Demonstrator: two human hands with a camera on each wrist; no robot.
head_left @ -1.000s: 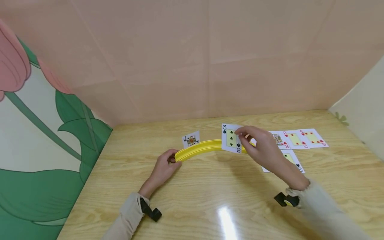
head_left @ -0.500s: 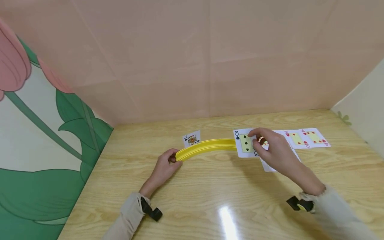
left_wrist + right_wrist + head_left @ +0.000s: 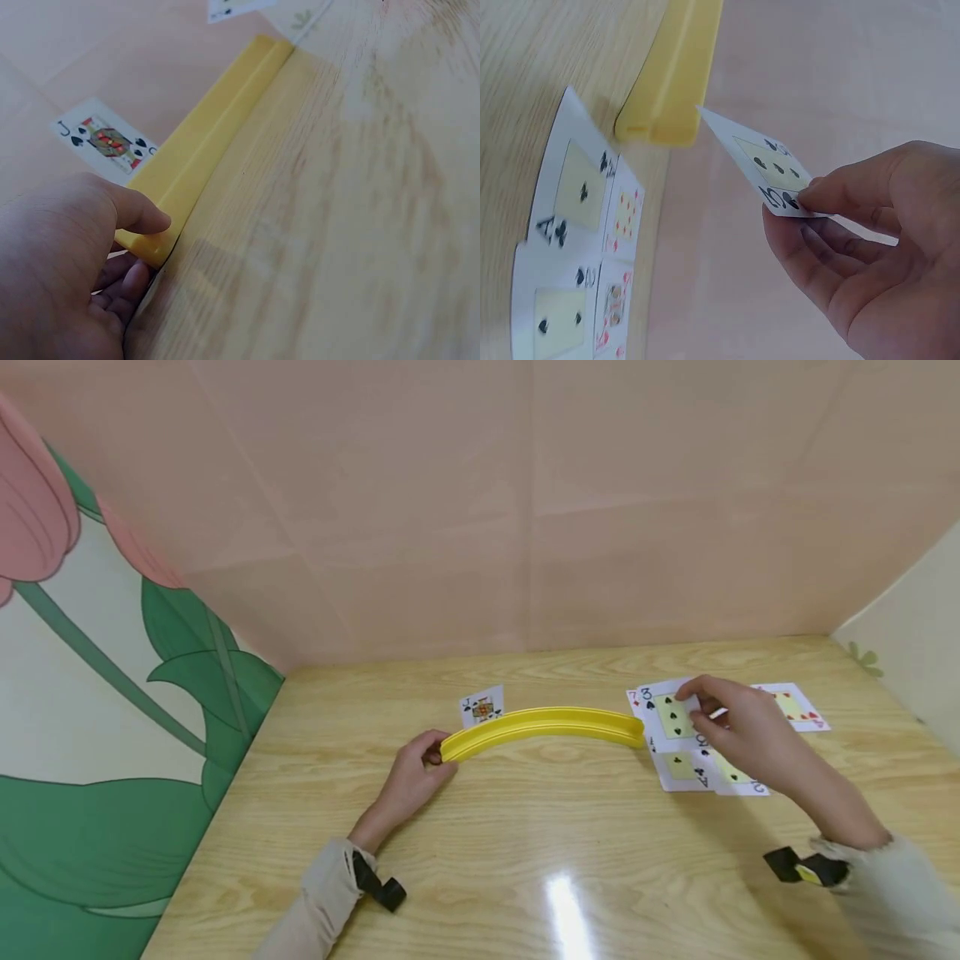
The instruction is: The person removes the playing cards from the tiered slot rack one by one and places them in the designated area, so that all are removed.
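My left hand (image 3: 408, 781) grips the left end of a curved yellow card holder (image 3: 543, 727) resting on the wooden table, thumb on its front side. A jack of spades (image 3: 482, 707) stands in the holder near that end, leaning back. Between thumb and fingers, my right hand (image 3: 742, 722) pinches a three of spades (image 3: 675, 717) by its edge. The right wrist view shows this card raised off the table, beyond the holder's right end. Beneath it, a seven of diamonds (image 3: 625, 217) is partly covered in the head view.
Face-up cards lie in two rows at the right: an ace of clubs (image 3: 681, 770) and a two of spades (image 3: 738, 775) in front, a red face card (image 3: 615, 304) and a four of hearts (image 3: 795, 706) behind. A pink wall backs the table (image 3: 480, 860).
My right hand has carried the three of spades rightward, from in front of the holder to over the laid-out cards. My left hand and the holder have stayed put.
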